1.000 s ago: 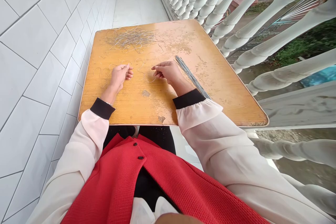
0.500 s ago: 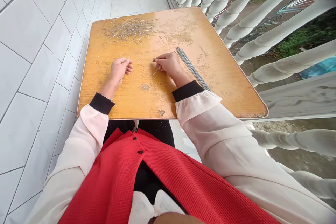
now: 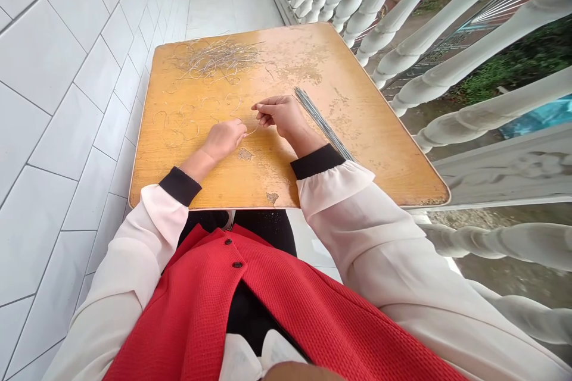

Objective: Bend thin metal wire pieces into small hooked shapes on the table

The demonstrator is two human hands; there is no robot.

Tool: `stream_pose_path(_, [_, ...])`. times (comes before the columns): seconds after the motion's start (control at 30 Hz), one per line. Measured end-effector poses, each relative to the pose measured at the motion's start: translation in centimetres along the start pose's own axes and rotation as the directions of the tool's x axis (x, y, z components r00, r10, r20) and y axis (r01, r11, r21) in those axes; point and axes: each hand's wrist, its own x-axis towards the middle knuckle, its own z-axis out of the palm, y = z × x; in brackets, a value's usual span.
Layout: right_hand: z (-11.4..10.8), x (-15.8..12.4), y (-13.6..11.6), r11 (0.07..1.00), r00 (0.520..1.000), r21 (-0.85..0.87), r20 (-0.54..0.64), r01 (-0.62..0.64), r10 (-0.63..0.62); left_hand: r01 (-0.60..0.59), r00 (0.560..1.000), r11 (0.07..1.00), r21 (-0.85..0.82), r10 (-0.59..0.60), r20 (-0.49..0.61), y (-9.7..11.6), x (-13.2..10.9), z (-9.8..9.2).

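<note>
A thin curved piece of wire (image 3: 252,131) runs between my two hands, low over the wooden table (image 3: 214,181). My right hand (image 3: 280,114) pinches its upper part between thumb and fingers. At the wire's lower end, my left hand (image 3: 226,138) is closed, fingertips together on it. Several loose bent wires (image 3: 181,122) lie flat on the table just beyond and to the left of my left hand. Beside my right wrist rests a bundle of straight grey wires (image 3: 319,119).
A tangled heap of wires (image 3: 218,58) sits at the table's far left. White tiled wall (image 3: 62,113) stands close on the left. A white balustrade (image 3: 422,80) runs along the right, with greenery (image 3: 504,68) outside.
My left hand has moved right and nearer to me, closing on the wire's lower end. My right hand has shifted slightly left, still holding the wire. The view has tilted a little.
</note>
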Motion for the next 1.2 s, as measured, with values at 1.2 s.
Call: stream_pose_path(1.2, [-0.4, 0.9, 0.9, 0.999, 0.997, -0.039, -0.080, 0.002, -0.005, 0.126, 0.971, 0.980, -0.155, -0.153, -0.183, 0.5, -0.5, 0.8])
